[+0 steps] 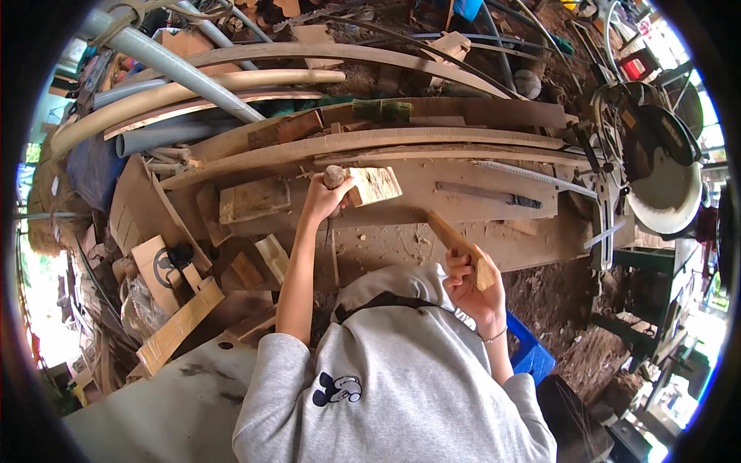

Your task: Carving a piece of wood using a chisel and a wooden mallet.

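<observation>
My left hand (328, 199) is closed around the round-topped wooden handle of a chisel (333, 177); a thin dark part shows beneath the fist. A pale, rough-faced wood block (376, 186) sits against the thumb side of that hand. Whether the hand also grips the block, I cannot tell. Lower and to the right, my right hand (472, 289) has its fingers wrapped round a tapered wooden stick (455, 239), whose narrow end points up and left over the bench. Wood chips (409, 241) lie on the workbench (370, 258) between the hands.
A handsaw (488, 194) and a metal ruler (532, 179) lie on the bench's right half. A circular-blade saw (664, 185) stands at the far right. Long curved boards (370, 140) run along the back. Another wood block (255, 201) rests at left; a blue crate (529, 347) is beside me.
</observation>
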Demonstrator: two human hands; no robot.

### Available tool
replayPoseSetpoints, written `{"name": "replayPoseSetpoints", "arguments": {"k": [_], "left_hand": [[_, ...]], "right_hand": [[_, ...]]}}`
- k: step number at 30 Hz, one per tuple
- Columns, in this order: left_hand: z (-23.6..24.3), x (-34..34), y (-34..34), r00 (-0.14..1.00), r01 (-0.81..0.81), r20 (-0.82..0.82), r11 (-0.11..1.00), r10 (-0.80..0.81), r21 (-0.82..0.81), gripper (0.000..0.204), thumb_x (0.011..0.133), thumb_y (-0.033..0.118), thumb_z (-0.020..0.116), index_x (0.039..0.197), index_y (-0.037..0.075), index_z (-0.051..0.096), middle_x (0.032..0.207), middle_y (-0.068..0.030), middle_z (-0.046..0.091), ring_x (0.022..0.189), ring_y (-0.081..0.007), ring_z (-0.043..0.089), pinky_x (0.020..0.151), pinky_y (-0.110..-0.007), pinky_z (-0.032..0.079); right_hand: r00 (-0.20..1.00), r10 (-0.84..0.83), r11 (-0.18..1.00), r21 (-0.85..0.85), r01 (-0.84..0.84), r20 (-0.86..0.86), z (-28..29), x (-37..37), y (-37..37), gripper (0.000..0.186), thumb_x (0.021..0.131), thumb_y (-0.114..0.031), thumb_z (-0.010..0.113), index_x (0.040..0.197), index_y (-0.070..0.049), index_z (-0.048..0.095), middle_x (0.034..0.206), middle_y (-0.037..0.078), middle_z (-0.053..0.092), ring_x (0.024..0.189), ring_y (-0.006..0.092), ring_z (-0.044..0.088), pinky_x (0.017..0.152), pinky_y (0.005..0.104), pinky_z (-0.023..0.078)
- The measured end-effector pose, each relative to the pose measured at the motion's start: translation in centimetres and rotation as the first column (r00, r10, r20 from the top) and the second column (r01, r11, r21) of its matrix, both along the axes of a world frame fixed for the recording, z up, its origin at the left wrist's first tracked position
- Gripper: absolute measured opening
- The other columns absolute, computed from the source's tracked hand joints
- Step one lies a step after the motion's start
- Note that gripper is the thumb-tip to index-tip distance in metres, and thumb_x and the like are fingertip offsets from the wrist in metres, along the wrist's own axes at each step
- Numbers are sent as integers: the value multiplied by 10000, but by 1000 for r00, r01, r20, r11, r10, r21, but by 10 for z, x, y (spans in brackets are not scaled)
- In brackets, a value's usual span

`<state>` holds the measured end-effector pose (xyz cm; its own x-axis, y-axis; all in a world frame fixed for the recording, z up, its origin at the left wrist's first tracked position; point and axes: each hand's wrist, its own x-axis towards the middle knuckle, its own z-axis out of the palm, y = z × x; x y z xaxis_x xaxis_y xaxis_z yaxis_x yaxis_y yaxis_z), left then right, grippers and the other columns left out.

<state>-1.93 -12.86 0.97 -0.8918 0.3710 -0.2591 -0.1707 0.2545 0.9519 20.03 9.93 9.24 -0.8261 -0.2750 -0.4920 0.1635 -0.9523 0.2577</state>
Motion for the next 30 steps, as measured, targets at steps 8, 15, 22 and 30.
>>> {"name": "replayPoseSetpoints", "arguments": {"k": [8, 15, 22, 30], "left_hand": [[13, -1, 8, 995, 10, -98, 998, -15, -59, 186, 795, 157, 629, 694, 3, 607, 551, -15, 568, 425, -74, 511, 375, -224, 392], [20, -2, 17, 977, 147, -144, 985, -160, -93, 172, 786, 171, 647, 737, 8, 629, 579, -7, 582, 435, -66, 502, 393, -236, 386], [-1, -12, 25, 891, -140, -422, 986, 166, 92, 286, 774, 180, 671, 989, 12, 586, 841, -54, 628, 735, -118, 607, 661, -236, 468], [-19, -45, 47, 971, -119, -169, 955, 169, 271, 35, 772, 58, 578, 777, 24, 584, 749, -49, 632, 731, -138, 616, 693, -251, 460]], "right_hand": [[1000, 1, 1000, -14, -1, -5, 0, 3, 1, 316, 870, -255, 474, 1015, 25, 500, 816, 44, 549, 636, 106, 486, 645, 258, 390], [1000, 13, 1000, -25, -13, -1, -8, 4, 1, 289, 855, -211, 496, 1034, 16, 502, 897, 61, 572, 713, 128, 540, 668, 268, 428], [999, -1, 998, -70, 4, 47, -12, 11, 1, 283, 831, -150, 507, 1081, -21, 484, 1012, 78, 564, 818, 145, 566, 686, 266, 445], [1000, -9, 1000, -23, 9, -7, -7, 12, -2, 417, 830, -131, 490, 1218, -16, 391, 1099, 109, 538, 859, 148, 576, 723, 277, 459]]}}
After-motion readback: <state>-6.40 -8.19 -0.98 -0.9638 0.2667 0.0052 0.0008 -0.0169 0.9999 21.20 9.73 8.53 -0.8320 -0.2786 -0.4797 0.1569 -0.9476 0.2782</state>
